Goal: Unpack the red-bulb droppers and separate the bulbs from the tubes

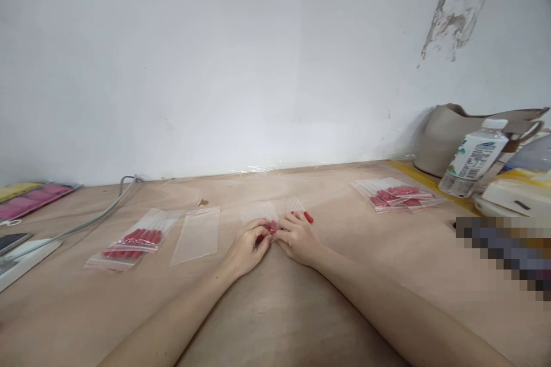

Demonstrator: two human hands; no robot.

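Observation:
At the middle of the table, both hands meet at a small clear zip bag (274, 226) with red pieces in it. My left hand (248, 245) is closed, with thumb and fingertips pinching the bag's near left side. My right hand (300, 239) has its fingers curled onto the bag's right side, almost touching the left fingertips. Just beyond the right fingers lies a loose red stick-like piece (308, 217), partly hidden, with pale thin strands by it. Left of my left hand, an unfilled clear bag (198, 234) lies flat.
Clear bags of red pieces lie at left (140, 238) and in a right-hand pile (398, 195). A grey cable (103, 215) crosses the left side. A bottle (476, 155) and beige bag (434, 137) stand right. Behind the wooden table (267, 309) rises a white wall.

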